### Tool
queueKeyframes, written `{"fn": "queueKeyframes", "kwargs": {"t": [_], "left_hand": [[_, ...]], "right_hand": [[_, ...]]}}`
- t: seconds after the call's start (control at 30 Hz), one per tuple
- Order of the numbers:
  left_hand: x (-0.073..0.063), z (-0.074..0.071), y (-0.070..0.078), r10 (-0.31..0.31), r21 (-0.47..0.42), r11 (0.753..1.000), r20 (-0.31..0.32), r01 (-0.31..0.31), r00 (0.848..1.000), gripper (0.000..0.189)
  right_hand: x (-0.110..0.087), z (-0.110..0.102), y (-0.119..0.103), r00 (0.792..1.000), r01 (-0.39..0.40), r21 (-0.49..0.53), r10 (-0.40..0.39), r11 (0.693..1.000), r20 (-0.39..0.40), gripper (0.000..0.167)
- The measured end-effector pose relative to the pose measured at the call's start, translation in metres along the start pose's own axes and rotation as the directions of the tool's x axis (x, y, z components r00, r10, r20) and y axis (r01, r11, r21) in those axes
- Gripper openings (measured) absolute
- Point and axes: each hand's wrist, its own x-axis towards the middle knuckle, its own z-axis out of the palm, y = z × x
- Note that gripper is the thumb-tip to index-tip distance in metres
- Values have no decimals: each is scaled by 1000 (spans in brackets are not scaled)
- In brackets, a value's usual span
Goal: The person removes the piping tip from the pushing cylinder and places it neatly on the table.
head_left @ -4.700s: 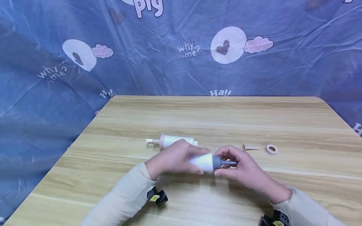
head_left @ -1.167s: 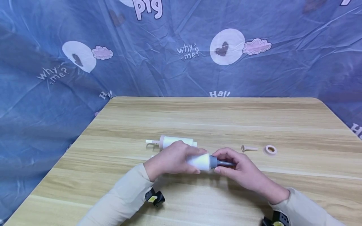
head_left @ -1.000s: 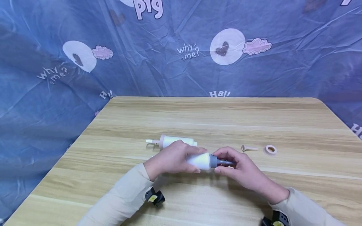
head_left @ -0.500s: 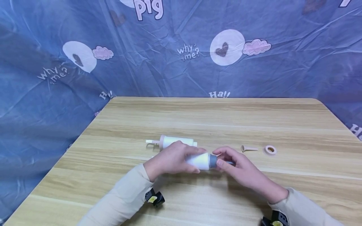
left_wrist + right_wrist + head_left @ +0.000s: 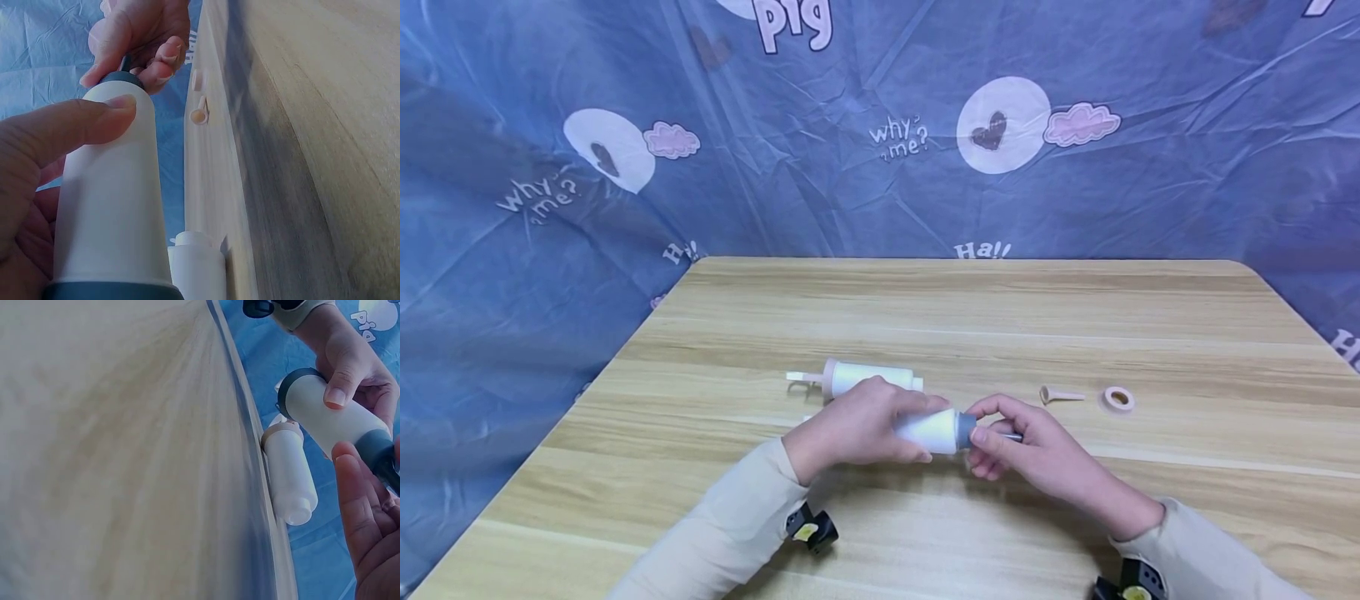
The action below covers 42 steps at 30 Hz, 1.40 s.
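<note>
With our left hand [image 5: 867, 427] round the white bottle [image 5: 931, 432] and right hand [image 5: 1033, 444] pinching its grey cap [image 5: 966, 432], we risk a slackened grip letting it spin or bump the second bottle [image 5: 871, 375] just beyond, both bottles well short of the far edge of the table [image 5: 970, 308].

Blue printed backdrop [image 5: 820, 175], wood-grain table [image 5: 985, 317]

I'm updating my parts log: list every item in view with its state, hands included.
Held bottle: roughly sideways, grey cap on one end
Grey cap: on that bottle; tightness can't be told
Left hand: gripping the held bottle
Right hand: thumb and fingers at the grey cap
Other bottle: lying on its side, neck uncapped
Pink nozzle: loose, lying on its side
Pink ring: loose, lying flat
</note>
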Motion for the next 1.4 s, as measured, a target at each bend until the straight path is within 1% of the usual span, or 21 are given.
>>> {"fn": "queueKeyframes", "kwargs": {"t": [0.17,0.33,0.47,0.6,0.77,0.9,1.17,1.4], "left_hand": [[0,0,0,7,27,1000,1,-7,1000,54],[0,-2,1,0,47,999,14,-1,1000,55],[0,-2,2,-17,53,998,30,15,999,56],[0,-2,2,-4,54,999,24,3,1000,55],[0,-2,2,4,50,999,18,-5,1000,55],[1,-2,1,-11,42,999,19,10,1000,55],[-2,-2,-1,-32,30,999,15,31,999,56],[-9,1,-7,-26,34,999,15,25,1000,55]], "right_hand": [[1,1,-1,999,-25,-8,25,1000,-21,27],[0,2,-3,999,-15,-36,13,999,-45,28],[0,4,-4,997,18,-107,-26,994,-77,27],[0,5,-3,989,65,-185,-87,981,-116,26],[-1,7,-2,978,123,-232,-158,965,-137,27],[0,7,-1,971,141,-266,-185,954,-149,28],[-1,8,0,966,129,-291,-186,948,-179,31],[-1,8,1,966,114,-286,-174,951,-192,30]]}}
